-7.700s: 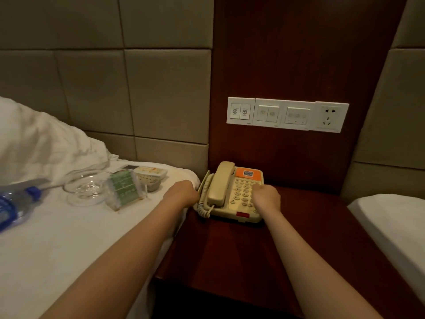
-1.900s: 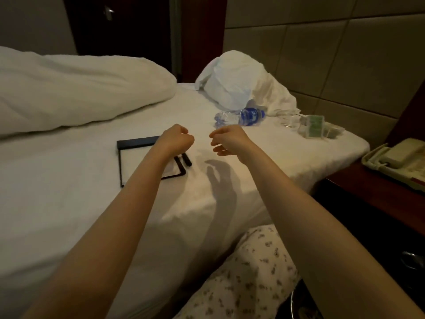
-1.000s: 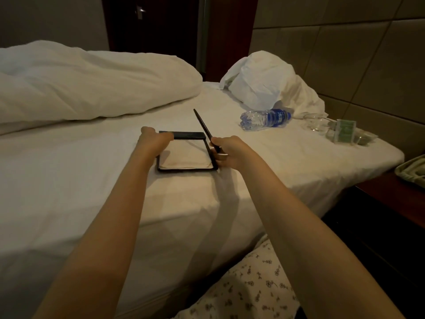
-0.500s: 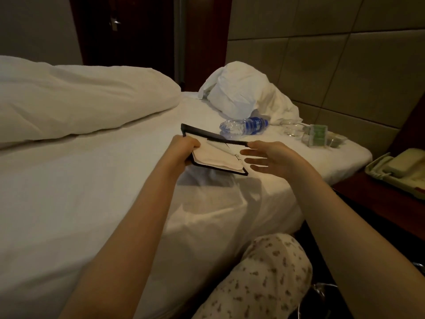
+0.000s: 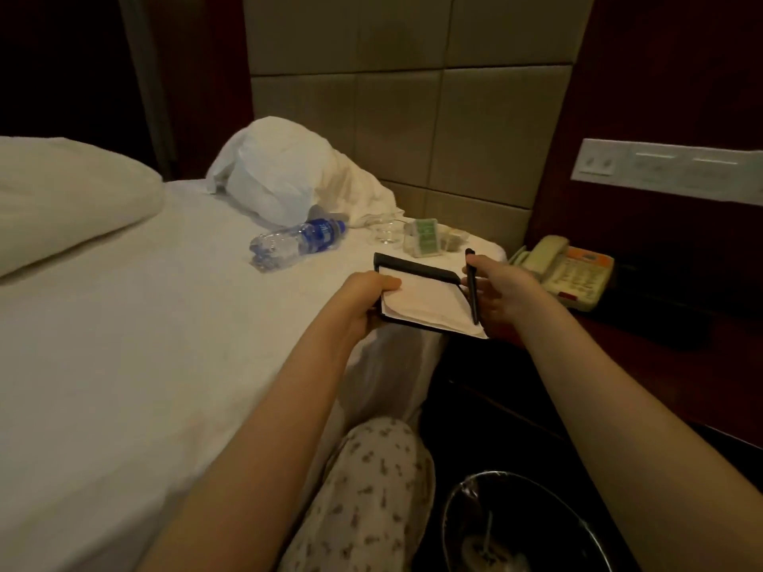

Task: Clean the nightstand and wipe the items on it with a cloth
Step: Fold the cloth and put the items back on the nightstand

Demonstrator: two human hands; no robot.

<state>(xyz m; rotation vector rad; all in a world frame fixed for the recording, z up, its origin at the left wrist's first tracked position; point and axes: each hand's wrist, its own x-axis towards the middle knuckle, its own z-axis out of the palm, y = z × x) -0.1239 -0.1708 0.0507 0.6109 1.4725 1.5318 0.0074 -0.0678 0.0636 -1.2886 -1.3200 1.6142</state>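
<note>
The black note tray [image 5: 417,269] looks light and stiff, but its loose white sheets [image 5: 429,303] are floppy and could slide out if tipped, so the rigid side edges are the best hold. The left grip [image 5: 367,295] pinches its left edge. The right grip [image 5: 501,295] clasps a thin black pen [image 5: 472,282] at its right edge. The tray hangs above the corner of the bed [image 5: 165,324] nearest the counter [image 5: 619,344].

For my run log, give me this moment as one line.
left hand: grips notepad holder | right hand: holds pen | position: above bed edge | telephone: on nightstand
</note>
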